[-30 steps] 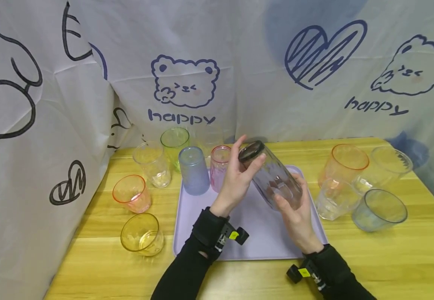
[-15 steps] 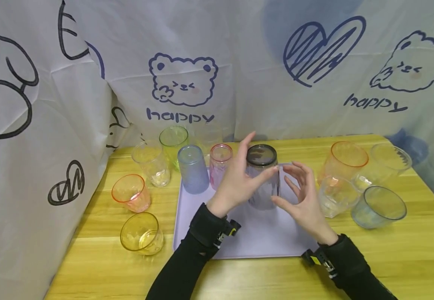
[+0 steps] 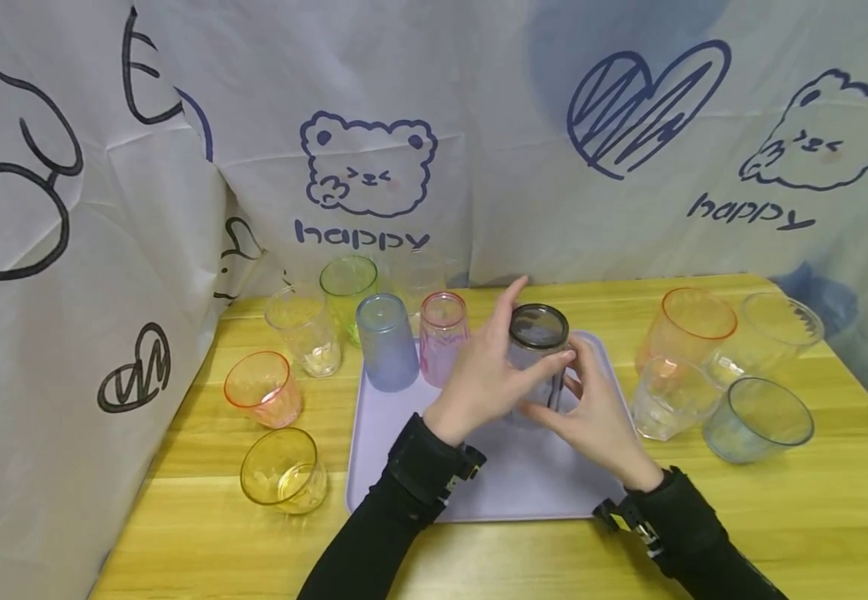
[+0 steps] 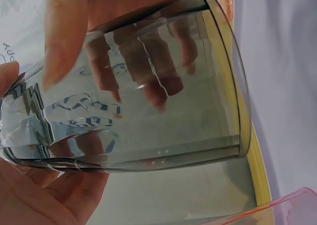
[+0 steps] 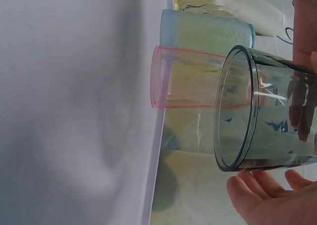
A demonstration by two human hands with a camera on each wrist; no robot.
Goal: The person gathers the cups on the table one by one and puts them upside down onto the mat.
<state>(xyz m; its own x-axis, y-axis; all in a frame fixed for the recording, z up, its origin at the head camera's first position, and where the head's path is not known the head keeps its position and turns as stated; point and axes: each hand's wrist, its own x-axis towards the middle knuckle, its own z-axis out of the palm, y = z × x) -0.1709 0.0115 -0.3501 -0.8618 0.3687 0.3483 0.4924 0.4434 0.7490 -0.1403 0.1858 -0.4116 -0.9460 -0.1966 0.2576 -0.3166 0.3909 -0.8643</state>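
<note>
Grey tumbler [image 3: 537, 335], inverted: probably rigid, slick, breakable; best held around mid-wall. Left hand [image 3: 482, 379] and right hand [image 3: 599, 418]: both half-closed, gripping its sides.

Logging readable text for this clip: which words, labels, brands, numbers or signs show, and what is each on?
"happy": under the left bear drawing, on the white sheet.
"happy": under the right bear drawing, same sheet.
Too small to read: anything on the yellow label beside the right cuff.
Too distorted: marks seen through the grey glass in the left wrist view.
No brand or number is legible.
</note>
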